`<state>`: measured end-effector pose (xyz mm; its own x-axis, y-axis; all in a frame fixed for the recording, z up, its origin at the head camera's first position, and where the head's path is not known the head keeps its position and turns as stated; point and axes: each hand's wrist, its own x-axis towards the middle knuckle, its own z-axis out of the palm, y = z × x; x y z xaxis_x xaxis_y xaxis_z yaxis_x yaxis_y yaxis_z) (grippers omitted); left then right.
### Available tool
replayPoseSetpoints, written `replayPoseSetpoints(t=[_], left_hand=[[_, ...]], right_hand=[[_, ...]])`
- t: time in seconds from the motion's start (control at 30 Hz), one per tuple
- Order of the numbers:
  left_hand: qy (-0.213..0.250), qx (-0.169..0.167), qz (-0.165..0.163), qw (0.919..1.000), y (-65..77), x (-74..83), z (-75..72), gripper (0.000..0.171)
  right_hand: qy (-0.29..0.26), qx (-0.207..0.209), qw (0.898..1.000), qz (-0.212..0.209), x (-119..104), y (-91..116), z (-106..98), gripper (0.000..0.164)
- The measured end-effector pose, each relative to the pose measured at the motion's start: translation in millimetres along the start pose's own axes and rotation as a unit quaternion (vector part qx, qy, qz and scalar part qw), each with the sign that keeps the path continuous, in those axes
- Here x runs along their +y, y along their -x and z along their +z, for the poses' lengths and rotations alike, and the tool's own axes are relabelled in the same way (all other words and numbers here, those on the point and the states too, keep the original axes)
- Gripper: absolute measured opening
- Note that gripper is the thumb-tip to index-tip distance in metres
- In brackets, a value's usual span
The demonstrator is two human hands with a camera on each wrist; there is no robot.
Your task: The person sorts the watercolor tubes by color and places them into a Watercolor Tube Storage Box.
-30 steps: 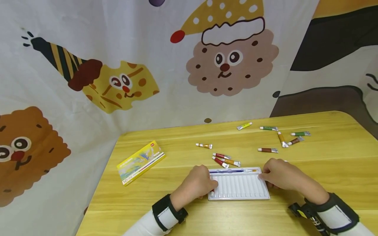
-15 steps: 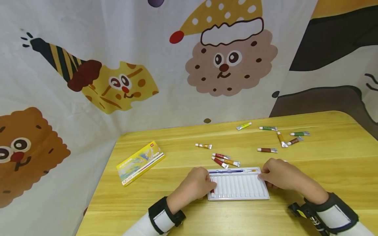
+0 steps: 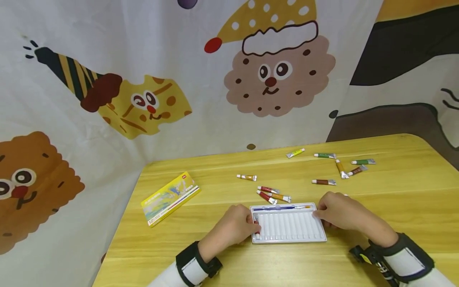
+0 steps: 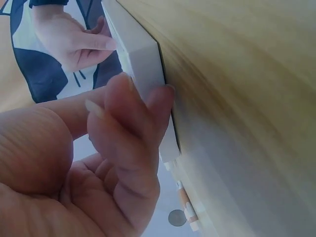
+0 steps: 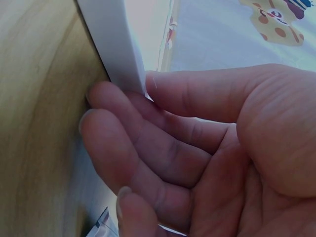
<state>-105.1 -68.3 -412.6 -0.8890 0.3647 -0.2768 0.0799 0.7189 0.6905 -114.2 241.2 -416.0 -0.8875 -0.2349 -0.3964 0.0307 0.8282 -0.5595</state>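
Observation:
A white plastic paint tray [image 3: 289, 240] with a row of narrow slots lies before me, and both hands are at its short sides. My left hand [image 3: 234, 224] grips the left edge, thumb over the rim against a small red paint tube [image 3: 257, 235] in the leftmost slot. In the left wrist view, curled fingers [image 4: 131, 133] meet the tray's outer wall [image 4: 143, 59]. On the opposite edge my right hand [image 3: 338, 211] pinches the rim, thumb on top and fingers beneath at the side. A blue paintbrush [image 3: 279, 208] rests in the tray's upper groove.
Two red tubes [image 3: 267, 197] and an ochre one [image 3: 280, 197] lie just behind the tray. Another ochre tube [image 3: 246, 177] is farther left. Brown [image 3: 324, 182], green [image 3: 324, 155] and yellow [image 3: 295, 153] tubes lie toward the back. A yellow box [image 3: 171, 199] sits at left.
My left hand has shifted slightly left and down, its thumb sliding back so more of the red tube in the slot shows. My right hand stays on the tray's edge.

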Motion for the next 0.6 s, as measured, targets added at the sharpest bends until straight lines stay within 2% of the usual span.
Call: replayPoseSetpoints(t=[0.6], left_hand=[[-0.003,-0.008,0.003,1.0,-0.3,0.1,-2.6,0.043]], right_hand=[[0.002,0.002,1.0,-0.005,1.1,-0.1,0.3,0.026]])
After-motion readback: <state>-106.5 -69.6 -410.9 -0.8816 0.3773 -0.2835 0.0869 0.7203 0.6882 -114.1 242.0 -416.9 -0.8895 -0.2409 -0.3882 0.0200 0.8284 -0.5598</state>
